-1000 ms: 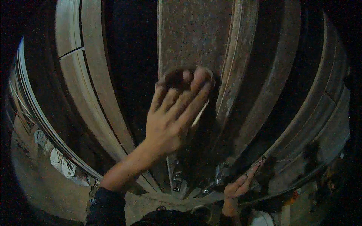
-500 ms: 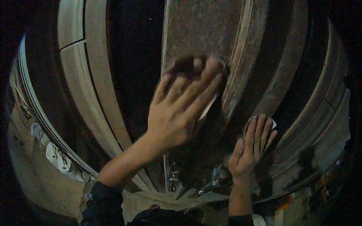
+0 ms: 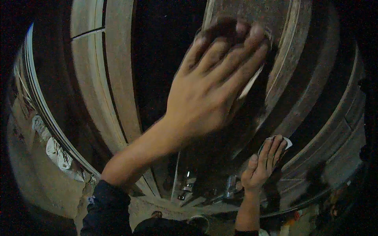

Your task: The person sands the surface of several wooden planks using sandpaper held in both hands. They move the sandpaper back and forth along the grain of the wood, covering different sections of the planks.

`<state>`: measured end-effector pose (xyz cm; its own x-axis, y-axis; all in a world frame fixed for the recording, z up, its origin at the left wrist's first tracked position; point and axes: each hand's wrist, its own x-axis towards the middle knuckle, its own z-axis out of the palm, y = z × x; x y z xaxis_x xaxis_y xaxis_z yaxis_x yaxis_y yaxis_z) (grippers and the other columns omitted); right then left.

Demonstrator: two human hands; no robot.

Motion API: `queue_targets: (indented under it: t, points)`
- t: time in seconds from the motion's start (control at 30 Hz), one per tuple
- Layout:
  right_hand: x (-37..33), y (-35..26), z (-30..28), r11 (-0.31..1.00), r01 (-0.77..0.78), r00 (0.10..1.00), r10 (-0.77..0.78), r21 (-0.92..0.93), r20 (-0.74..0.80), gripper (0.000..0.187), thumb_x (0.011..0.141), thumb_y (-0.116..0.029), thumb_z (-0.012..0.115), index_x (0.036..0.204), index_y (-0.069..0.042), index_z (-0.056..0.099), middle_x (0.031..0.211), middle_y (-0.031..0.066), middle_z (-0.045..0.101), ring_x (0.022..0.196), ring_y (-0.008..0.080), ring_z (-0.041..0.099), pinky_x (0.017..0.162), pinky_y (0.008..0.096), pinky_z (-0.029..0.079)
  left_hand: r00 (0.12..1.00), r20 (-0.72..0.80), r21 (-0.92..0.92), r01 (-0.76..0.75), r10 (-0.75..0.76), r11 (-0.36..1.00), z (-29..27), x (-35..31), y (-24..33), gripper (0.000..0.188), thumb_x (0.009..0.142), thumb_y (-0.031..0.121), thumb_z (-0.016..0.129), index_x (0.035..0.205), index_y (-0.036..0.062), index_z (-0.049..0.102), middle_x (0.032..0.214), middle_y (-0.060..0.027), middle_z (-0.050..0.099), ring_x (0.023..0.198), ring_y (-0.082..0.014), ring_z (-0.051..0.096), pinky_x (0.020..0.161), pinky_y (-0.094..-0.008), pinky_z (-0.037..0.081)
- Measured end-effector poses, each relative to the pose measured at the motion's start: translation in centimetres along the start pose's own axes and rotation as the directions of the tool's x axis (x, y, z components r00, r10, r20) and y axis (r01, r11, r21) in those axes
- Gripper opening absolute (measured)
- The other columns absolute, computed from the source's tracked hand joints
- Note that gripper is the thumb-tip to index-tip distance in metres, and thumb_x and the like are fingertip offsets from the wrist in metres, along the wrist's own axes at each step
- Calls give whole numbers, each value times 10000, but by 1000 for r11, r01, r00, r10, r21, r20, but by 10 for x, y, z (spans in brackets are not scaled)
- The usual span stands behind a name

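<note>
My left hand [image 3: 212,82] lies flat, fingers together, on a speckled brown panel [image 3: 244,10] straight ahead. Under its fingers is a dark sheet with a pale edge [image 3: 251,83], pressed against the panel. Lower right, my right hand [image 3: 263,165] rests on a curved dark moulding [image 3: 311,129] beside the panel, its fingers pressing a small pale piece [image 3: 286,142] of paper or cloth against it. Both forearms come up from the lower edge; the left one wears a dark sleeve.
Pale wooden mouldings [image 3: 114,78] run up the left side, with a black gap [image 3: 165,59] between them and the panel. Small metal parts [image 3: 189,185] glint low in the middle. Crumpled pale scraps [image 3: 55,151] lie at the far left. The surroundings are very dark.
My left hand has slid up the panel and looms larger. My right hand rose from the lower edge and settled on the moulding with the pale piece under its fingers.
</note>
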<state>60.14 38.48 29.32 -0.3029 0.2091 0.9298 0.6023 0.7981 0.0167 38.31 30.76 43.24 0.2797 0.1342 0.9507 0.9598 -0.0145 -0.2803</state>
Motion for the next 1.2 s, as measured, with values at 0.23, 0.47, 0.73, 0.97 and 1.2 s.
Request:
queue_targets:
  t: [0.23, 0.47, 0.73, 0.97, 1.2]
  points:
    - [1, -6, 0, 995, 12, 1000, -12, -104, 0, 508, 1000, -252, 384, 1376, 84, 444, 1502, 275, 334, 1425, 490, 200, 1149, 615, 108, 963, 253, 8, -98, 92, 995, -32, -72, 23, 566, 809, 211, 574, 1371, 141, 550, 1508, -6, 424, 1232, -174, 487, 1099, -357, 301]
    - [45, -1, -11, 991, -22, 999, 17, -133, -37, 519, 1007, -268, 360, 1396, 66, 431, 1510, 261, 333, 1434, 462, 209, 1152, 610, 20, 993, -74, 2, 91, -91, 996, 5, 10, 2, 637, 802, 197, 589, 1426, 143, 475, 1532, -86, 379, 1210, -347, 497, 1096, -493, 294]
    - [15, -11, -10, 987, 102, 994, -105, -124, -17, 503, 985, -245, 379, 1378, 59, 459, 1508, 254, 341, 1445, 444, 196, 1149, 622, 29, 943, 331, -23, -12, 19, 1000, -28, -98, 38, 567, 833, 197, 505, 1400, 206, 531, 1496, 12, 444, 1107, -134, 539, 1081, -318, 318]
    - [105, 7, -30, 972, 101, 993, -110, -212, -31, 499, 985, -230, 370, 1408, 21, 450, 1536, 192, 332, 1451, 391, 229, 1165, 579, 32, 991, -108, 13, -84, 85, 996, -7, 52, -11, 564, 853, 182, 553, 1412, 143, 484, 1471, -81, 456, 1271, -332, 469, 1117, -470, 283]
    - [79, -28, -29, 944, 329, 940, -328, -4, -92, 512, 991, -213, 385, 1419, 68, 399, 1463, 259, 411, 1407, 409, 323, 1162, 575, 115, 968, 233, 42, -109, 96, 993, -32, -28, 14, 584, 849, 195, 498, 1432, 152, 477, 1516, -20, 408, 1260, -181, 479, 1150, -394, 253]
